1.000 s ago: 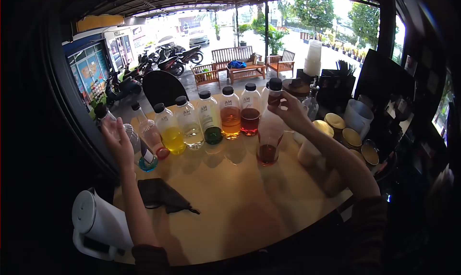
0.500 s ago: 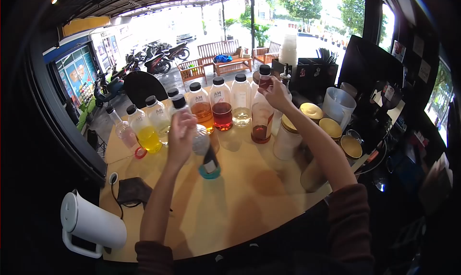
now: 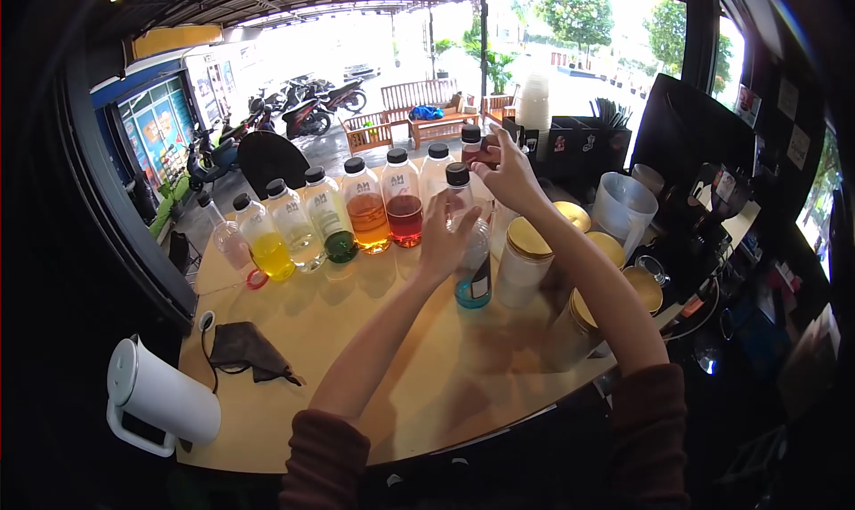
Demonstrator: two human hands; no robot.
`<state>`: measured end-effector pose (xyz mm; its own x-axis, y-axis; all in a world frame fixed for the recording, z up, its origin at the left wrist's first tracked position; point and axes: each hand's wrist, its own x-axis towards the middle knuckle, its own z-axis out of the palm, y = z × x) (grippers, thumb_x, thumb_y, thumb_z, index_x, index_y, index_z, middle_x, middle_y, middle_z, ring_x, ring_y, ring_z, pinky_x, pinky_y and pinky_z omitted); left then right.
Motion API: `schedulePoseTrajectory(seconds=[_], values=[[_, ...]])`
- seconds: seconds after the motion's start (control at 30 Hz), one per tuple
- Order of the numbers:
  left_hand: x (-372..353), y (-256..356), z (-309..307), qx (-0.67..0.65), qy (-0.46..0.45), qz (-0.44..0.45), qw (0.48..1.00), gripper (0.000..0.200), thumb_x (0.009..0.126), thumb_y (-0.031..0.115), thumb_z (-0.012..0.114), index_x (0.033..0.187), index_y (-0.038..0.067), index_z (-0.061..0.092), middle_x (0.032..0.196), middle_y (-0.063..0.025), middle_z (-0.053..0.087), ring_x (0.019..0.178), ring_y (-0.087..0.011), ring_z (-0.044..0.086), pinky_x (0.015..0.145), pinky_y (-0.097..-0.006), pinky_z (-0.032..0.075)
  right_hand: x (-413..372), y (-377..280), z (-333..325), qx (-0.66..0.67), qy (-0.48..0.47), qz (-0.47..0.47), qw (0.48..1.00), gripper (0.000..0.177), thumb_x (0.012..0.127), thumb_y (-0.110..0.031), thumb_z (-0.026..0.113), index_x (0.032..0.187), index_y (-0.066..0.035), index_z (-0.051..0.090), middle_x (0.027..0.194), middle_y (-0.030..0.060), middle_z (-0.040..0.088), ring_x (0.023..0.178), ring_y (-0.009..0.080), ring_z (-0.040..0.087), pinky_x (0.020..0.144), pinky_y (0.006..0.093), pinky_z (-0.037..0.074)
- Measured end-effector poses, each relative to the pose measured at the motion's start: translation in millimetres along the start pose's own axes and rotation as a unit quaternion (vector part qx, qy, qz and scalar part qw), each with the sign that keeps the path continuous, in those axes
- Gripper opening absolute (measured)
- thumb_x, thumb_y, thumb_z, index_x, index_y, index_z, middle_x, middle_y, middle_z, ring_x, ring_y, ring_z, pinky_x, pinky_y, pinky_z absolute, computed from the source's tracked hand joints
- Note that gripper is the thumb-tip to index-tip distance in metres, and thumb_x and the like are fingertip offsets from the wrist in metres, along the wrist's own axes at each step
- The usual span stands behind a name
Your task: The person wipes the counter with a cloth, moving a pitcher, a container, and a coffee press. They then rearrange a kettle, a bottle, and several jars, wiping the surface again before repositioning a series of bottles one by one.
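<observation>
My left hand (image 3: 443,243) is around the upper part of a clear bottle with blue liquid (image 3: 476,289). This bottle has a black cap and a dark label, and its base is close to the table top. Farther back, my right hand (image 3: 515,173) has its fingers at the neck of a black-capped bottle with reddish-brown contents (image 3: 471,151); its lower part is hidden behind the left hand and the nearer bottle. To their left stand a bottle of red liquid (image 3: 405,218), one of orange liquid (image 3: 368,222) and one of green liquid (image 3: 339,245).
Gold-lidded jars (image 3: 525,269) and a translucent jug (image 3: 623,209) stand on the right. A bottle of yellow liquid (image 3: 271,253) is in the row's left part. The white kettle (image 3: 169,399) and a dark cloth mask (image 3: 249,350) lie toward the left edge.
My left hand has carried the blue-liquid bottle rightward, from a tilted to a more upright position. The reddish-brown bottle has shifted slightly left with my right hand. The green bottle is now uncovered.
</observation>
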<state>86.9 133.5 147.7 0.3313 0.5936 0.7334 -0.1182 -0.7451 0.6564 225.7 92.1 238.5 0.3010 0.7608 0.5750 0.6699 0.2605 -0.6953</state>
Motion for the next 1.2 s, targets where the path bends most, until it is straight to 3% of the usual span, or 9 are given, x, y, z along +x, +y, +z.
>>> schedulePoseTrajectory(seconds=[0.07,0.2,0.4,0.6,0.67,0.8,0.93,1.07,1.2], values=[[3.7,2.1,12.1,0.028,0.012,0.004,1.000,0.044,0.086,0.028,0.067,0.113,-0.001,0.048,0.099,-0.0121,0.056,0.095,-0.0201,0.057,0.088,-0.0336,0.045,-8.1,-0.2,-3.5,-0.090,0.056,-0.109,0.988,0.064,0.079,-0.001,0.062,0.136,0.001,0.033,0.121,0.0209,0.054,0.105,0.0260,0.061,0.090,0.0358,0.048],[2.9,-5.7,27.6,0.029,0.012,-0.003,0.999,0.048,0.084,0.030,0.070,0.114,0.000,0.048,0.097,-0.0137,0.056,0.093,-0.0230,0.058,0.088,-0.0351,0.045,-32.5,-24.6,-22.5,-0.089,0.043,-0.173,0.980,0.060,0.076,-0.004,0.059,0.132,0.002,0.036,0.126,0.0248,0.045,0.114,0.0385,0.050,0.096,0.0421,0.041],[-2.8,0.9,31.1,0.015,-0.014,0.035,0.999,0.068,0.081,0.027,0.070,0.131,-0.003,0.036,0.114,-0.0200,0.050,0.108,-0.0315,0.053,0.093,-0.0414,0.042,-50.4,-55.7,-20.4,-0.083,0.022,-0.220,0.972,0.060,0.076,-0.002,0.060,0.132,-0.001,0.037,0.130,0.0215,0.042,0.114,0.0396,0.049,0.097,0.0421,0.041],[-12.7,9.5,-65.2,0.201,-0.117,0.081,0.969,0.084,0.078,0.027,0.071,0.140,-0.002,0.024,0.132,-0.0223,0.041,0.123,-0.0339,0.044,0.103,-0.0412,0.036,-63.4,-100.9,16.3,-0.210,0.008,-0.330,0.920,0.057,0.075,-0.009,0.063,0.129,-0.007,0.043,0.135,0.0163,0.039,0.126,0.0356,0.039,0.104,0.0470,0.033],[-15.0,23.8,-122.2,0.133,-0.141,0.048,0.980,0.067,0.080,0.029,0.070,0.132,0.000,0.040,0.128,-0.0224,0.048,0.119,-0.0344,0.049,0.100,-0.0420,0.040,-61.1,-106.6,41.9,-0.219,-0.028,-0.342,0.913,0.049,0.077,-0.013,0.061,0.124,-0.005,0.047,0.136,0.0165,0.038,0.127,0.0360,0.038,0.105,0.0482,0.032],[-21.0,-3.2,-231.0,0.130,0.040,0.002,0.991,0.038,0.082,0.019,0.066,0.114,0.001,0.054,0.108,-0.0116,0.060,0.094,-0.0232,0.062,0.087,-0.0355,0.048,-47.0,-111.9,115.6,-0.215,-0.082,-0.357,0.905,0.046,0.078,-0.016,0.061,0.121,-0.004,0.049,0.134,0.0190,0.039,0.128,0.0357,0.037,0.104,0.0530,0.031],[-25.1,-57.3,-346.9,0.092,0.296,-0.076,0.948,0.037,0.084,0.017,0.063,0.115,0.002,0.051,0.108,-0.0118,0.057,0.096,-0.0204,0.060,0.086,-0.0345,0.047,-25.0,-127.8,203.0,-0.260,-0.124,-0.385,0.877,0.045,0.079,-0.021,0.062,0.119,-0.006,0.051,0.135,0.0160,0.039,0.127,0.0318,0.037,0.103,0.0554,0.031],[-15.1,-75.5,-411.1,0.217,0.342,-0.097,0.909,0.040,0.084,0.017,0.062,0.118,0.000,0.047,0.116,-0.0163,0.053,0.108,-0.0243,0.054,0.092,-0.0357,0.044,13.4,-140.7,304.2,-0.300,-0.142,-0.391,0.859,0.048,0.080,-0.027,0.062,0.123,-0.009,0.051,0.135,0.0135,0.041,0.125,0.0296,0.039,0.104,0.0548,0.029],[9.0,-100.9,-431.6,0.330,0.291,-0.122,0.890,0.055,0.085,0.020,0.060,0.127,-0.007,0.038,0.129,-0.0272,0.043,0.123,-0.0375,0.042,0.105,-0.0411,0.033,39.7,-162.5,374.9,-0.382,-0.149,-0.341,0.846,0.059,0.085,-0.039,0.058,0.135,-0.011,0.044,0.135,0.0112,0.045,0.125,0.0253,0.041,0.105,0.0519,0.025]])
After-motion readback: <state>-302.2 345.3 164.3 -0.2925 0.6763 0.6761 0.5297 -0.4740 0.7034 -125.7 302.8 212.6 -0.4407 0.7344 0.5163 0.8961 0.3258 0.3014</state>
